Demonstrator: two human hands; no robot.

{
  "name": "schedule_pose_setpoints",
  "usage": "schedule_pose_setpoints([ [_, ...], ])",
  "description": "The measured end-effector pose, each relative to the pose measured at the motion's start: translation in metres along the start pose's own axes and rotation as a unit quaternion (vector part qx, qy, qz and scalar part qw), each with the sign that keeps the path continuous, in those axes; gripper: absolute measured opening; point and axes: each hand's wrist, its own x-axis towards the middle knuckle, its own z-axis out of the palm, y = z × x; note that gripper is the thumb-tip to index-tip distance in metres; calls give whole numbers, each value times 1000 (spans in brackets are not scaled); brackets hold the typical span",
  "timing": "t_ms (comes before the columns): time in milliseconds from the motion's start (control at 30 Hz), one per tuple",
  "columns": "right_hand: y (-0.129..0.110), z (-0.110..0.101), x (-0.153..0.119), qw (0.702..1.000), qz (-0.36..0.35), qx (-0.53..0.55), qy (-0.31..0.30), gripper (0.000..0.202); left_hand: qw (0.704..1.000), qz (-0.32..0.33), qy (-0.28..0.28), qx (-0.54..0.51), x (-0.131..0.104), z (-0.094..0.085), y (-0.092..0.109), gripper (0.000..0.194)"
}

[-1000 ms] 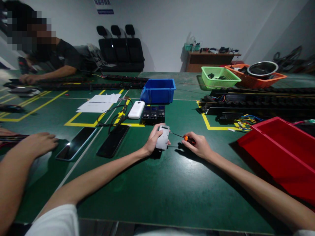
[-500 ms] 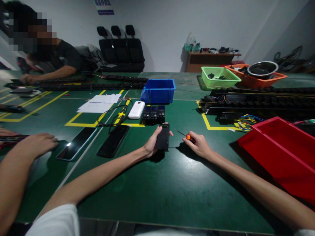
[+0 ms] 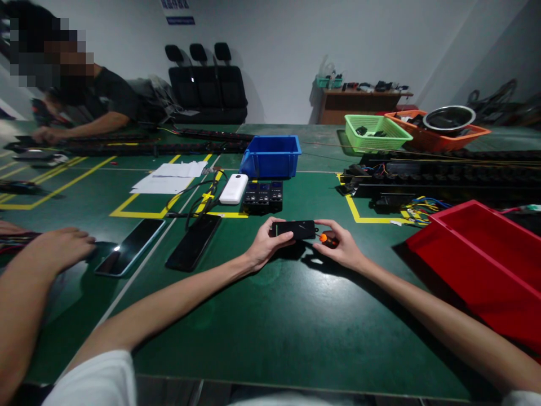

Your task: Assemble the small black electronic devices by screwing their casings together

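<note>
My left hand (image 3: 270, 243) is closed on one end of a flat black rectangular case (image 3: 301, 229), thumb across its near face. The case lies lengthwise from left to right above the green table. At its other end, my right hand (image 3: 344, 247) holds a screwdriver with an orange and black handle (image 3: 329, 239) in its curled palm; the shaft is mostly hidden. The right index fingertip reaches the right end of the case. Just beyond the hands stand several black modules (image 3: 263, 196) in a row.
A white power bank (image 3: 234, 189), a blue bin (image 3: 273, 158) and a dark phone (image 3: 193, 242) lie beyond and left. The red bin (image 3: 477, 270) stands right. A neighbour's hand (image 3: 63, 248) rests near another phone (image 3: 130, 247). Another person (image 3: 105, 107) works at the far left.
My left hand has turned the black case from upright to lengthwise. My right hand has brought the screwdriver handle close beside it, and its index finger has stretched to the case's end.
</note>
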Motion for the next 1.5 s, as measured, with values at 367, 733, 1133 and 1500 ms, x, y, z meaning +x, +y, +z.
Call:
schedule_pose_setpoints([
  [367,3,0,4,999,-41,-15,-13,55,968,-166,-172,-77,-4,-5,16,50],
  [733,3,1,2,996,-3,92,-4,27,987,-57,-149,9,-2,-6,12,80],
  [1133,1,-4,5,990,46,126,-34,38,991,74,-40,105,6,-12,1,63],
  [1500,5,-5,4,988,66,135,-36,39,981,104,-17,164,6,-11,1,60],
])
